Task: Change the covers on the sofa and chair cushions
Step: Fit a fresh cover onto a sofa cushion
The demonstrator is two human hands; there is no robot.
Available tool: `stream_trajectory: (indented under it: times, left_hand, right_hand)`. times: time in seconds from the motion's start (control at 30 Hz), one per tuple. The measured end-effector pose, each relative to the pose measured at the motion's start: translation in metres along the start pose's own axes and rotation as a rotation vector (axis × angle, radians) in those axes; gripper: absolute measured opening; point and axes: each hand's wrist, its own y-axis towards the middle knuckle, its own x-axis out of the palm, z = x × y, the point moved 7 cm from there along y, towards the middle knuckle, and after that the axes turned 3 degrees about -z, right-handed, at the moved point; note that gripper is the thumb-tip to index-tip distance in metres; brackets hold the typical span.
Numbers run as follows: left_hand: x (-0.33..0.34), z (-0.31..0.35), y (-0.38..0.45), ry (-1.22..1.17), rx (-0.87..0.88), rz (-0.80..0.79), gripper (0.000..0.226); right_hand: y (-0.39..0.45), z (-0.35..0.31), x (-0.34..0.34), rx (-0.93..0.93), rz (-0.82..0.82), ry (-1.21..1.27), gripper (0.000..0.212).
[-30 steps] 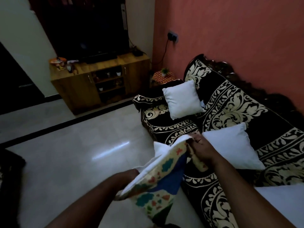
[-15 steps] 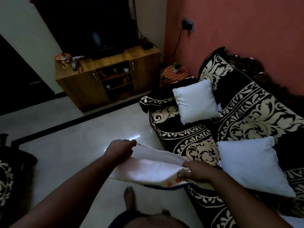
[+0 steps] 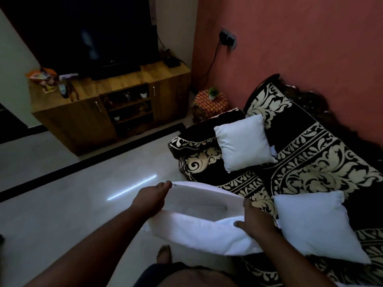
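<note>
Cushion (image 3: 199, 226), bare white, hangs in front of the sofa (image 3: 310, 162), held by both hands; left hand (image 3: 151, 200) pinches its far-left edge with fingers closed on the fabric; right hand (image 3: 253, 221) presses down on the near-right side, fingers curled into it; just beyond, a white cushion (image 3: 317, 224) lies on the seat, another white cushion (image 3: 244, 141) leans by the armrest.

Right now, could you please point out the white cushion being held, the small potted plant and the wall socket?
held cushion (image 3: 199, 228): head view, on its white middle.
potted plant (image 3: 213, 94): head view, on its leaves and pot.
wall socket (image 3: 227, 39): head view, on the plugged-in face.
</note>
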Motion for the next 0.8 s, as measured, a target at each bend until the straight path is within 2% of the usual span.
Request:
stream_trajectory:
  times: [0.13, 0.3, 0.37, 0.5, 0.6, 0.7, 0.8]
  left_hand:
    - [-0.025, -0.016, 0.032, -0.06, -0.032, 0.097, 0.036]
    - [-0.05, -0.025, 0.073, -0.182, -0.136, 0.168, 0.022]
    - [-0.057, -0.021, 0.094, -0.114, -0.144, 0.14, 0.021]
    - [-0.069, -0.013, 0.133, -0.059, -0.188, 0.105, 0.036]
    - [-0.07, 0.005, 0.162, -0.019, -0.102, 0.081, 0.036]
    - [-0.067, 0.028, 0.205, -0.001, -0.057, 0.026, 0.03]
    - [-0.062, 0.044, 0.245, -0.013, -0.091, -0.027, 0.027]
  right_hand:
    - [0.016, -0.008, -0.01, 0.047, 0.0, 0.006, 0.094]
    - [0.037, -0.005, -0.021, 0.052, -0.039, 0.11, 0.089]
    - [0.048, 0.001, -0.029, 0.043, -0.03, 0.182, 0.077]
    - [0.077, 0.016, -0.038, 0.035, -0.037, 0.379, 0.047]
    - [0.107, 0.031, -0.039, 0.058, -0.045, 0.539, 0.034]
    - [0.147, 0.051, -0.043, 0.071, -0.061, 0.616, 0.031]
    - [0.194, 0.076, -0.039, 0.079, -0.114, 0.664, 0.033]
